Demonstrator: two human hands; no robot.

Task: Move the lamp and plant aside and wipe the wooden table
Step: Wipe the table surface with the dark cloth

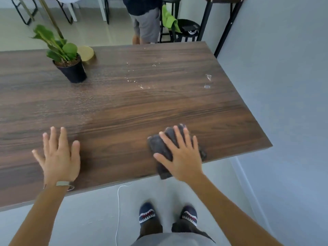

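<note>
A dark wooden table fills the view. At its back left stands a green plant in a black pot, and just behind it the round gold base of the lamp, with its gold pole rising toward the upper left. My right hand lies flat with spread fingers on a dark grey cloth near the front right edge; part of the cloth hangs over that edge. My left hand rests flat on the bare wood near the front left. Water droplets glisten in the middle of the table.
A grey wall runs close along the table's right side. Beyond the far edge a person in grey shorts stands beside black stools, one draped with a green cloth. A white cable trails on the floor by my feet.
</note>
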